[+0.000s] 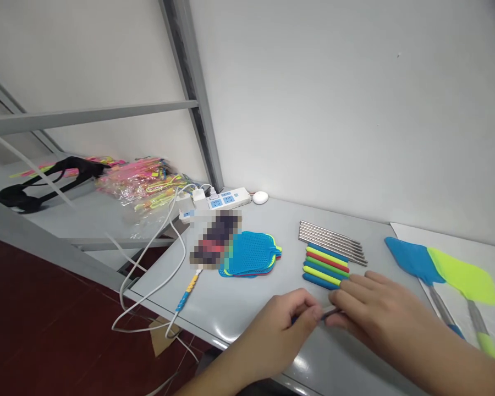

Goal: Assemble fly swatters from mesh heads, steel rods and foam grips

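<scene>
My left hand [282,333] is closed, with a bit of a dark blue handle [294,318] showing inside its curled fingers. A short stretch of metal rod [327,312] shows between my two hands, and the closed fingers of my right hand [379,311] grip it. The joint between rod and handle is hidden by my fingers. Just beyond my right hand lies a row of coloured handles [328,260] in blue, yellow, red and green. Behind them several bare metal rods [332,241] lie side by side. Perforated fly swatter heads [253,253], blue on top, are stacked farther left.
Two fly swatters, one blue [414,258] and one yellow-green [462,275], lie at the right. A power strip [231,201], white cables [184,247] and a pixelated object [214,242] are at the left. Bagged colourful items [144,179] fill the shelf beside the table.
</scene>
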### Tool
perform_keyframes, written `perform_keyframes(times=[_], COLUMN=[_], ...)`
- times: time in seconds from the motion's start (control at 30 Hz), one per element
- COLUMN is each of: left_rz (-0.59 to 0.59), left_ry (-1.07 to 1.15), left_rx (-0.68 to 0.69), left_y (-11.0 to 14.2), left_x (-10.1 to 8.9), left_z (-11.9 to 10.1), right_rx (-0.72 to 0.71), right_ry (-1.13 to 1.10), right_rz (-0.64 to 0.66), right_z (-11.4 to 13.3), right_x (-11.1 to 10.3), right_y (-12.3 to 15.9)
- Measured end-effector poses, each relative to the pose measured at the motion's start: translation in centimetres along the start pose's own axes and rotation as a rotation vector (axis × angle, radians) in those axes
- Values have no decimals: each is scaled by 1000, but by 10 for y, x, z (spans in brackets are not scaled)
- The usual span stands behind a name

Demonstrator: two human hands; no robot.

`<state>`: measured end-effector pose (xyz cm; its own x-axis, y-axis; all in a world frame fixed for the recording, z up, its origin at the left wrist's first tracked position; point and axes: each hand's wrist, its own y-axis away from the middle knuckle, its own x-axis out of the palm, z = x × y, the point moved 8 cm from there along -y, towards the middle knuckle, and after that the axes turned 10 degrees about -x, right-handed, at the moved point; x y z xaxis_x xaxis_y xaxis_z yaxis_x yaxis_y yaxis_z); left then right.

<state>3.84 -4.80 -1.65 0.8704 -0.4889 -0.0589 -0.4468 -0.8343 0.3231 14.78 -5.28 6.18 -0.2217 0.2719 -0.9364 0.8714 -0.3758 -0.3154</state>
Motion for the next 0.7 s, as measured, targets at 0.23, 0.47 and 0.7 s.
perform_keyframes(times=[0.23, 0.47, 0.7], left_rz=[-86, -251, -211], left_ry=[-123, -400, -153], left_rx=[41, 203, 196], left_y=[1, 4, 11], left_x=[-12, -14, -27], left_z=[-5, -10, -15], right_rx=[203, 82, 79], right_ry=[-359, -378, -384], right_rz=[131, 84, 144], right_z=[-37, -32, -26], right_x=[-4, -20, -25], right_y=[6, -12, -48])
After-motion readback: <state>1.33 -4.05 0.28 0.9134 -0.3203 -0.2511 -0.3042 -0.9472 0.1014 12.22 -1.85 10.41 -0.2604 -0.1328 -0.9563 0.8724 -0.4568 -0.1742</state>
